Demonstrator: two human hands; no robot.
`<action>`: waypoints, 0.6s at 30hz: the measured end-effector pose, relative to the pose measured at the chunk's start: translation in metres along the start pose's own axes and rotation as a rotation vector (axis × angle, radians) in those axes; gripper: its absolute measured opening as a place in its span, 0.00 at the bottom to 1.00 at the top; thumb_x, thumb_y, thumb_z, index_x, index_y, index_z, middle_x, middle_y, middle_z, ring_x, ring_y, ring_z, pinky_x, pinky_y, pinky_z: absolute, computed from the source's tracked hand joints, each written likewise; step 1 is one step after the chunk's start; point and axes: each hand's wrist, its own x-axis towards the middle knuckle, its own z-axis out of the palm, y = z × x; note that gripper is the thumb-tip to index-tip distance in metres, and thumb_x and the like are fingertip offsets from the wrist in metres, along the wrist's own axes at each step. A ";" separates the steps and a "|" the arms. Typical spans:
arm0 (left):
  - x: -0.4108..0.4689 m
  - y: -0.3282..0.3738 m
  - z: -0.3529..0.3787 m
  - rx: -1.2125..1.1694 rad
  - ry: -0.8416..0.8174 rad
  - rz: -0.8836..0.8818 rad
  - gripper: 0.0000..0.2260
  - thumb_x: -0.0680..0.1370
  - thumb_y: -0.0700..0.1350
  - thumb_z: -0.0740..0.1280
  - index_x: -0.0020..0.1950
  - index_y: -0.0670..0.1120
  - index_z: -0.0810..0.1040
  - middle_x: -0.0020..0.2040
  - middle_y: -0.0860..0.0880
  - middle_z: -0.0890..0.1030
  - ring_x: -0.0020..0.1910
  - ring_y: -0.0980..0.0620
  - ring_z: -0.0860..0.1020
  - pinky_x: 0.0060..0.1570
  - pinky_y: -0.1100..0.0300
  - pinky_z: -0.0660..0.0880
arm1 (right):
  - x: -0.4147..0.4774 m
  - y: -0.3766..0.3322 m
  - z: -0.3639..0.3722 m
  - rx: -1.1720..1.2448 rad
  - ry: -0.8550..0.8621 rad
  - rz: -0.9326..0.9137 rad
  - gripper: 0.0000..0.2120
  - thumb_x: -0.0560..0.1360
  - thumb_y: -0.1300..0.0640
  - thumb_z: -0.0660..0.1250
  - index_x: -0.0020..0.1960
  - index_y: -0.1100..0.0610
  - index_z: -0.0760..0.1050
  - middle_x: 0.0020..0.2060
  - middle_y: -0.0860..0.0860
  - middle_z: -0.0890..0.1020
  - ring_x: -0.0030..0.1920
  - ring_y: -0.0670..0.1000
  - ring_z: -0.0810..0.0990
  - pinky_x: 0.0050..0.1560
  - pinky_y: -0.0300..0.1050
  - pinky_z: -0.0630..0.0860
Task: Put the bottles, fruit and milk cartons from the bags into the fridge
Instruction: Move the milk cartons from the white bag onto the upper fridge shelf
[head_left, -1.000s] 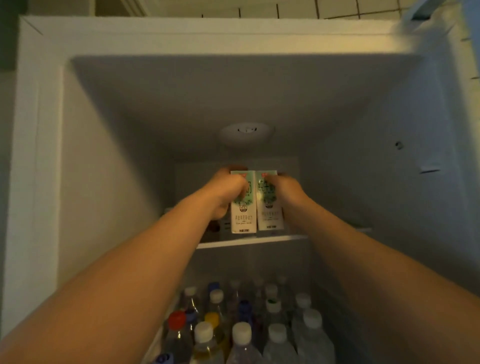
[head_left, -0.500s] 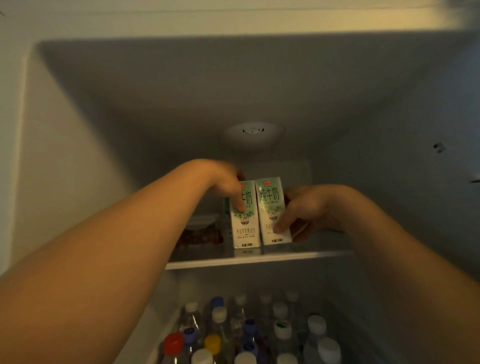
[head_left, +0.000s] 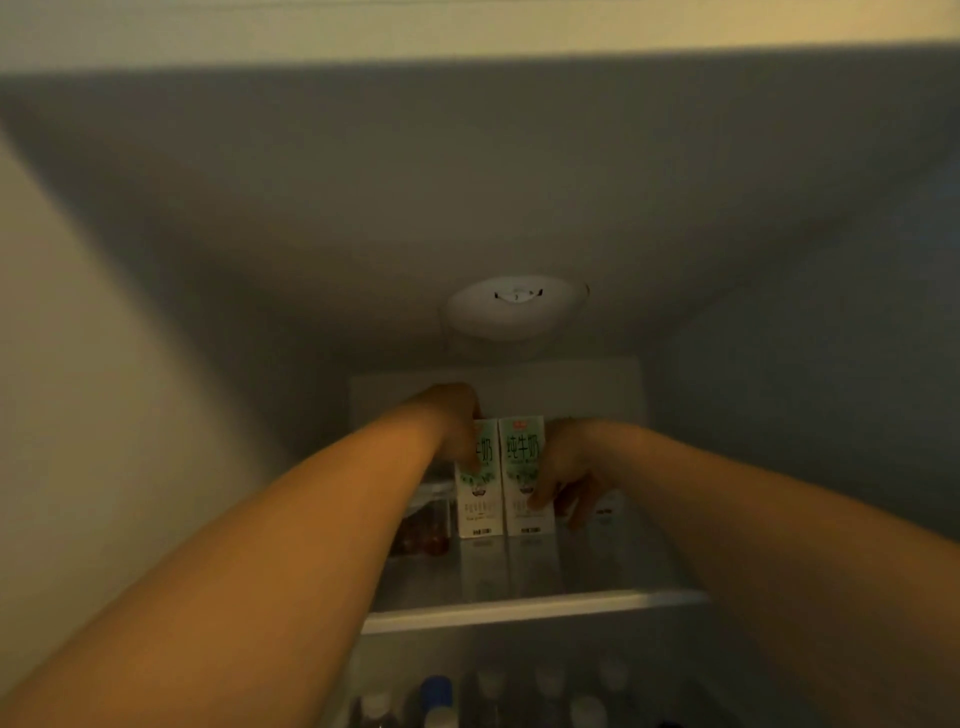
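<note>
Two green-and-white milk cartons stand side by side, upright, deep on the fridge's top glass shelf (head_left: 519, 608). My left hand (head_left: 457, 431) grips the left carton (head_left: 480, 504) from its top and left side. My right hand (head_left: 566, 467) holds the right carton (head_left: 524, 462) from its right side, thumb across the front. Both cartons' bases rest on the shelf.
A clear container (head_left: 423, 525) with dark contents sits on the shelf left of the cartons. Several capped bottles (head_left: 436, 696) stand on the level below. A round white light fitting (head_left: 517, 306) is on the fridge ceiling. The shelf's right side is bare.
Both hands pushed the two cartons further back and set them down on the top shelf. The camera moved closer and tilted up, so fewer bottles show below.
</note>
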 end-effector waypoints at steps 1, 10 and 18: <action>0.004 -0.001 0.004 0.008 0.017 0.000 0.24 0.71 0.42 0.79 0.64 0.45 0.76 0.62 0.46 0.80 0.60 0.47 0.79 0.59 0.52 0.78 | 0.005 -0.002 0.002 -0.019 0.007 0.006 0.21 0.76 0.69 0.68 0.68 0.63 0.72 0.63 0.61 0.78 0.57 0.58 0.77 0.60 0.63 0.77; 0.024 -0.005 0.021 0.137 0.088 -0.013 0.28 0.75 0.39 0.73 0.73 0.43 0.67 0.72 0.41 0.64 0.63 0.42 0.75 0.53 0.58 0.75 | 0.028 -0.007 0.011 -0.116 0.109 0.013 0.19 0.77 0.65 0.69 0.66 0.67 0.71 0.59 0.64 0.81 0.57 0.61 0.83 0.56 0.62 0.80; 0.009 0.002 0.028 0.208 0.149 -0.044 0.28 0.75 0.38 0.69 0.74 0.45 0.66 0.69 0.43 0.68 0.66 0.42 0.71 0.63 0.49 0.73 | 0.016 0.007 0.017 -0.181 0.237 -0.036 0.20 0.77 0.56 0.71 0.66 0.62 0.73 0.57 0.60 0.81 0.53 0.57 0.83 0.55 0.55 0.82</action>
